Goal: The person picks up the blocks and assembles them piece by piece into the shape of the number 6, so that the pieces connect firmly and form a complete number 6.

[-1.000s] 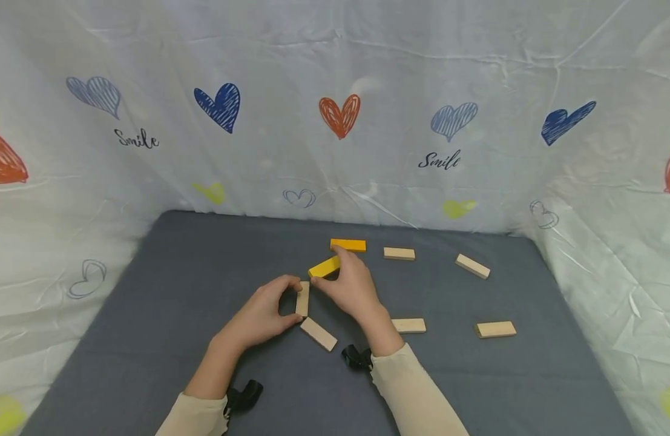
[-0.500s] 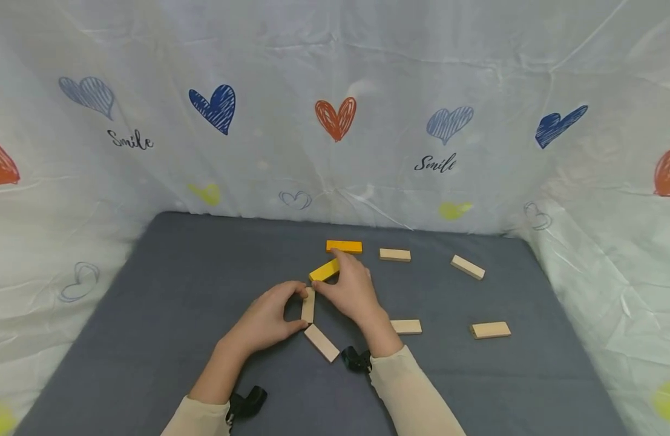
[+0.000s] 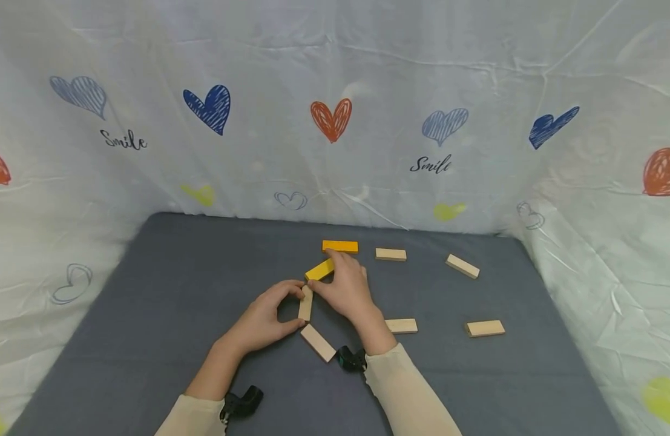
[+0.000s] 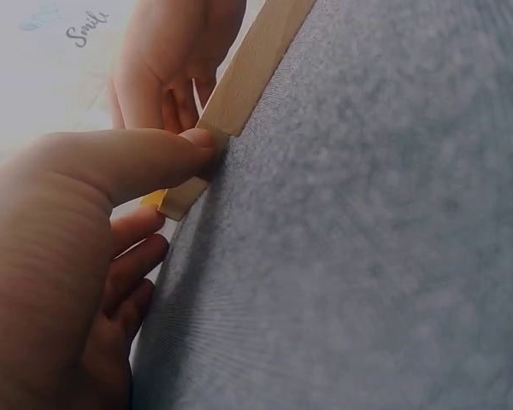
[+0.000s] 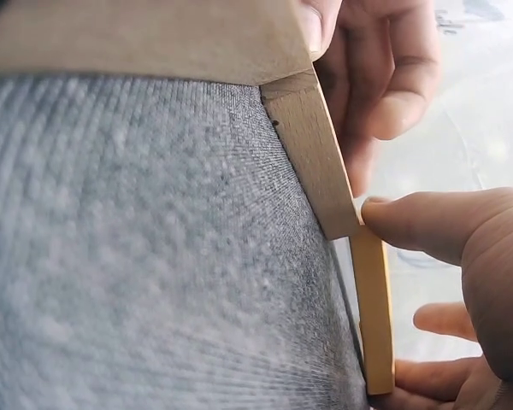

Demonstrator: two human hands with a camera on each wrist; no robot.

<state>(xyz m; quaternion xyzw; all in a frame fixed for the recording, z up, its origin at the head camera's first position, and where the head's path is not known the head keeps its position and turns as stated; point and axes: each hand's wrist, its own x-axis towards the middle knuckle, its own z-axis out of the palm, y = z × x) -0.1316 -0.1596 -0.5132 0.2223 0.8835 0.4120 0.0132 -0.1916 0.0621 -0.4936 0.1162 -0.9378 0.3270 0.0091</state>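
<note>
One plain block (image 3: 305,307) is lying on grey cloth (image 3: 204,272), long axis pointing away from person, left hand (image 3: 260,321) pinching its ends — yellow block (image 3: 319,270) just beyond slanting far-right, right hand (image 3: 347,287) pinching it.

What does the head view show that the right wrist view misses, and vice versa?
Only head: the orange hearts, the loose wooden blocks to the right, and both sleeves. Only right wrist: a dark speck on the wooden block in the grip of the left hand. Both: that block and hand, the front yellow block in the grip of the right hand, and the gray cloth.
</note>
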